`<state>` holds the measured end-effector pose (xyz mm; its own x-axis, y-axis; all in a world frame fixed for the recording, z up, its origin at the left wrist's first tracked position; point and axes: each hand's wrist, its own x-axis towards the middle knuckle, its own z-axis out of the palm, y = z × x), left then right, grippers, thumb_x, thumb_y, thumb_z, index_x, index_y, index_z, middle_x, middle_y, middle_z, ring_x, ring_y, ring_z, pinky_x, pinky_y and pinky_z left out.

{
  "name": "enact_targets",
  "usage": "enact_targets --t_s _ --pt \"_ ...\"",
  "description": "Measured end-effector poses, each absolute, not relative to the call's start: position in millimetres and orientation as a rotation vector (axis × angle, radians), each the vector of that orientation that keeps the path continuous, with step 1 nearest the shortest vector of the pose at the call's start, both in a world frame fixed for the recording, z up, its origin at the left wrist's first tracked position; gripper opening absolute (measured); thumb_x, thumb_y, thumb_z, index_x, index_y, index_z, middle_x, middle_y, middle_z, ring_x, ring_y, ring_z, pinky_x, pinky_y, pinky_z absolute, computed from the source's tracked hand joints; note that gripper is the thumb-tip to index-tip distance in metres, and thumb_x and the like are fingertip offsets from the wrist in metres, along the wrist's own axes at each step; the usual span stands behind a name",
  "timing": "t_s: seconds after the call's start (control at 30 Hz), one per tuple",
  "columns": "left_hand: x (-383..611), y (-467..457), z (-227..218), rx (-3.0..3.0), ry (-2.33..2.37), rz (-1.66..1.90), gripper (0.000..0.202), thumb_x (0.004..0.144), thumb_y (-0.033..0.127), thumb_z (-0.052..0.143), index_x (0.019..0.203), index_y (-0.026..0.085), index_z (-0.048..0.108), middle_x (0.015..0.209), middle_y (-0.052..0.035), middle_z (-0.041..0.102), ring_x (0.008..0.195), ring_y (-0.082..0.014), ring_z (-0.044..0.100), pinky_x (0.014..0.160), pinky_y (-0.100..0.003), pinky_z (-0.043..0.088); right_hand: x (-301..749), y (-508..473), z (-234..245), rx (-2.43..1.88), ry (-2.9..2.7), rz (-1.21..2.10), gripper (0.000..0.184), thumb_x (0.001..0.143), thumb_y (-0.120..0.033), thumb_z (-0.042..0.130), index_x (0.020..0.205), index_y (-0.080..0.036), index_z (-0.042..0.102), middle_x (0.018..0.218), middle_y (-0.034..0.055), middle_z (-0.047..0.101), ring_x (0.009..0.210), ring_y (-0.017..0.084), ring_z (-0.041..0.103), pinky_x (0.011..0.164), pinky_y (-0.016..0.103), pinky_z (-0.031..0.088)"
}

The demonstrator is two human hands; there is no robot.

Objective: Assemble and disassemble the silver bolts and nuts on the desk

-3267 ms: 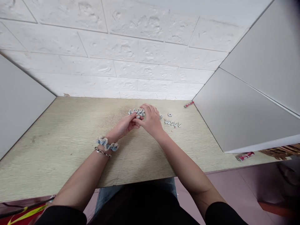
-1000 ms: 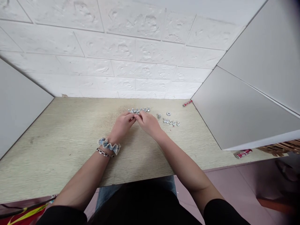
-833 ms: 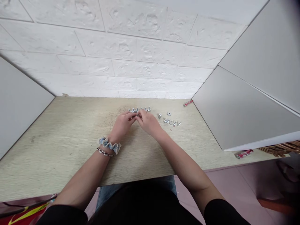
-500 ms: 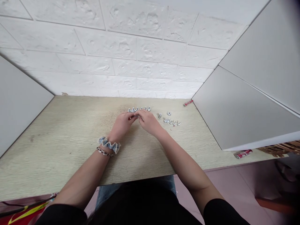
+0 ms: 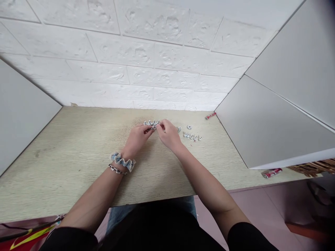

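Beyond the left hand [image 5: 136, 139], the fastener row [image 5: 151, 123] lies left-right.

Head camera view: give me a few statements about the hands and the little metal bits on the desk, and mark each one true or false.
1. The left hand and right hand meet at the small metal parts near the back of the desk. True.
2. The scrunchie sits on the right wrist. False: it is on the left wrist, beside a chain bracelet.
3. A row of screws lies to the right of the right hand. True.
4. The red pen lies at the desk's front left corner. False: it lies at the back right, where the grey panel begins.
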<state>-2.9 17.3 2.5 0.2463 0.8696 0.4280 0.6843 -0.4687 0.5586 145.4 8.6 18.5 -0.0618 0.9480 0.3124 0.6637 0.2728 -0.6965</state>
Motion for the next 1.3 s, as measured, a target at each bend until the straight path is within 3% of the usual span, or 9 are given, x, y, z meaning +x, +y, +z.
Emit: enact_targets --t_s 0.1,0.2,0.57,0.87,1.0,1.1,1.2,1.23,1.3 --pt "-2 16 3 2.287 1.451 1.046 0.021 0.083 0.034 0.052 0.084 0.019 0.068 0.073 -0.0019 0.063 0.067 -0.0142 0.055 0.063 -0.025 0.041 145 5 19 -1.571 -1.919 0.459 0.036 0.088 -0.047 0.033 0.067 -0.02 0.045 0.067 0.0006 0.054 0.064 0.014 0.048 0.059 0.025 0.034" --pt "-1 15 3 2.344 1.433 1.024 0.025 0.084 0.034 0.05 0.074 0.018 0.066 0.069 -0.0021 0.06 0.064 -0.0135 0.053 0.06 -0.024 0.04 145 4 18 -1.578 -2.011 0.443 0.043 0.089 -0.051 0.029 0.064 -0.02 0.043 0.064 0.0008 0.052 0.061 0.014 0.047 0.056 0.025 0.031" --pt "-3 19 0 2.284 1.433 1.022 0.019 0.08 0.029 0.053 0.087 0.019 0.068 0.075 -0.0023 0.064 0.068 -0.0147 0.055 0.067 -0.025 0.044 148 7 19 -1.352 -2.111 0.413 0.012 0.085 -0.025 0.044 0.089 -0.017 0.052 0.085 0.0041 0.057 0.082 0.016 0.051 0.072 0.028 0.038" --pt "-1 17 0 2.246 1.408 1.029 0.018 0.08 0.029 0.055 0.087 0.02 0.068 0.074 -0.0013 0.064 0.068 -0.0145 0.055 0.066 -0.025 0.044 156 11 21 -1.176 -2.172 0.439 0.021 0.077 -0.01 0.042 0.091 -0.018 0.055 0.09 0.0034 0.055 0.082 0.014 0.051 0.075 0.026 0.04" --pt "-2 18 -2 2.25 1.405 1.033 0.018 0.08 0.031 0.054 0.085 0.02 0.068 0.075 -0.0016 0.064 0.067 -0.0144 0.055 0.066 -0.026 0.044 157 11 21 -1.18 -2.106 0.556 0.027 0.071 -0.008 0.04 0.093 -0.02 0.05 0.088 0.0014 0.054 0.076 0.012 0.051 0.07 0.024 0.04" --pt "-2 18 -2 2.244 1.43 1.051 0.018 0.08 0.031 0.054 0.084 0.02 0.067 0.074 -0.0018 0.064 0.068 -0.0147 0.055 0.065 -0.025 0.043 155 8 24 -1.26 -1.997 0.661 0.028 0.069 -0.012 0.044 0.096 -0.021 0.044 0.082 -0.0018 0.053 0.064 0.01 0.048 0.063 0.023 0.039" --pt "-2 17 0 2.255 1.459 1.059 0.018 0.081 0.03 0.053 0.084 0.019 0.067 0.074 -0.0021 0.064 0.068 -0.0149 0.055 0.065 -0.025 0.042 151 5 26 -1.396 -1.897 0.626 0.01 0.073 -0.023 0.048 0.081 -0.021 0.043 0.067 -0.0046 0.048 0.058 0.01 0.044 0.057 0.023 0.035" --pt "-2 17 1 2.266 1.468 1.06 0.018 0.081 0.03 0.052 0.084 0.019 0.066 0.074 -0.0023 0.063 0.068 -0.0148 0.055 0.065 -0.025 0.042 150 4 26 -1.433 -1.892 0.613 0.011 0.076 -0.029 0.047 0.073 -0.021 0.042 0.063 -0.0045 0.046 0.057 0.011 0.043 0.055 0.023 0.033" --pt "-1 16 2 2.303 1.475 1.056 0.02 0.083 0.031 0.05 0.079 0.018 0.065 0.072 -0.0026 0.061 0.068 -0.0145 0.053 0.064 -0.025 0.041 148 3 26 -1.472 -1.919 0.633 0.03 0.082 -0.042 0.042 0.062 -0.02 0.038 0.058 -0.0033 0.045 0.056 0.012 0.042 0.053 0.024 0.031"
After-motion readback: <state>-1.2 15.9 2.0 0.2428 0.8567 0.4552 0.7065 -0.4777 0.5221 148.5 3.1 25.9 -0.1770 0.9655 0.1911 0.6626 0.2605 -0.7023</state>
